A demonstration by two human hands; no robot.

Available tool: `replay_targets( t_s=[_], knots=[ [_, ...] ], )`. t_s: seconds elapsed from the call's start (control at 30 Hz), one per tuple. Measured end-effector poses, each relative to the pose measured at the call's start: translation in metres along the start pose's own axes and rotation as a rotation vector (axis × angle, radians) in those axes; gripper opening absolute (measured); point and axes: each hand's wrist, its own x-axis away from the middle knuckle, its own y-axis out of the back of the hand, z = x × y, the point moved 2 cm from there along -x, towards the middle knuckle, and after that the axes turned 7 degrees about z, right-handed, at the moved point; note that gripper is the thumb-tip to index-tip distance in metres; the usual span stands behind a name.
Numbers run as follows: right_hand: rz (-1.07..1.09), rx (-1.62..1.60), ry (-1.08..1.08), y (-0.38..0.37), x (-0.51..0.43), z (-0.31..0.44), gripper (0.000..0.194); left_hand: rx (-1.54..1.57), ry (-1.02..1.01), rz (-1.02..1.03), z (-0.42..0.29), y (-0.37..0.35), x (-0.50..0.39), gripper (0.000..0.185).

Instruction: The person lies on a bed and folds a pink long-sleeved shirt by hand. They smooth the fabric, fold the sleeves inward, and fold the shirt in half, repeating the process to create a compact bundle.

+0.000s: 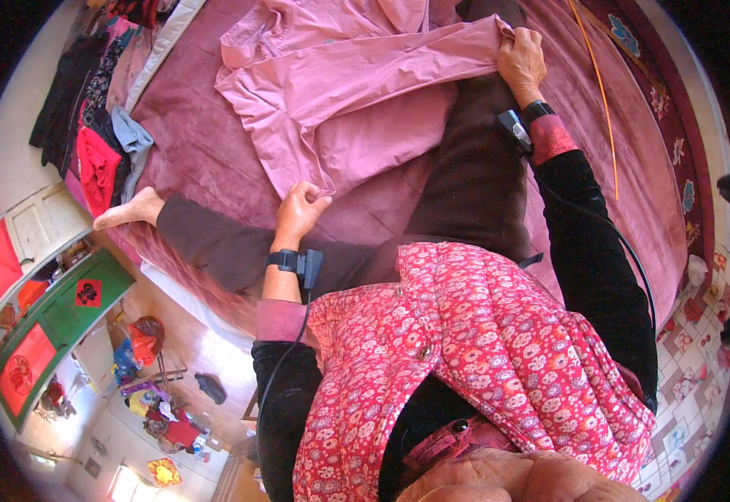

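A pink long-sleeved garment (352, 106) lies spread over a mauve plush blanket (195, 144) and partly over my dark-trousered leg. With its fingers closed on the cloth, my right hand (522, 59) holds the end of a sleeve at the upper right. My left hand (301, 210) pinches the garment's lower edge, nearer to my body. The sleeve runs across the garment between collar and cuff, with creases along it. Both wrists carry a dark strap with a small device and a cable. The top of the garment runs out of view.
Folded or heaped clothes, among them a red one (97, 166) and a grey-blue one (132, 141), lie at the left by my bare foot. An orange cord (600, 81) crosses the bedding at the right. A green cabinet (58, 320) stands on the floor side, lower left.
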Motion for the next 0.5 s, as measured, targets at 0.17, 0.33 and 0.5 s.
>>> replay_targets(
  t_s=[0.17, 0.33, 0.5],
  knots=[
    [-0.04, -0.011, 0.064, 0.0038, 0.0011, 0.0031, 0.028, 0.075, 0.074, 0.039, 0.0074, 0.0002, -0.0089, 0.031],
    [-0.001, -0.01, 0.04, 0.0047, 0.0018, 0.0033, 0.03, 0.032, 0.125, 0.052, 0.0104, -0.0002, -0.0104, 0.029],
    [0.037, 0.011, -0.013, 0.0015, -0.0003, 0.0002, 0.029, 0.007, 0.017, -0.017, 0.0052, 0.0017, -0.0097, 0.026]
  ],
)
